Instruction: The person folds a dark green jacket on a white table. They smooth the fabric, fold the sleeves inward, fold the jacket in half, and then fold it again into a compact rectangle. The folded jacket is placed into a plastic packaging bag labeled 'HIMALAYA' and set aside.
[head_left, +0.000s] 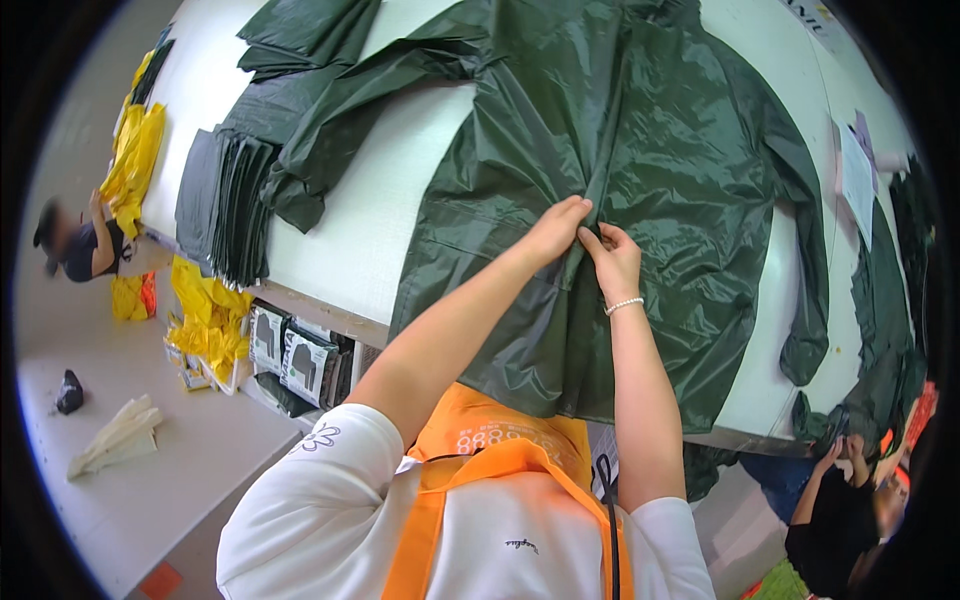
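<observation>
A dark green, shiny raincoat (690,190) lies spread on the white table (360,225), its sleeves out to both sides and its hem over the near edge. At the middle of its front, my left hand (560,230) pinches the front edge running down the coat. Just nearer and to the right, my right hand (617,262), with a beaded bracelet on its wrist, pinches the same front edge. The two hands almost touch. Whatever fastener lies under the fingertips is hidden.
Folded dark green garments (228,195) are stacked at the left. Packaged garments (300,362) and yellow garments (208,310) sit below the table edge. One person (85,240) handles yellow cloth at far left; another person (835,525) works at lower right.
</observation>
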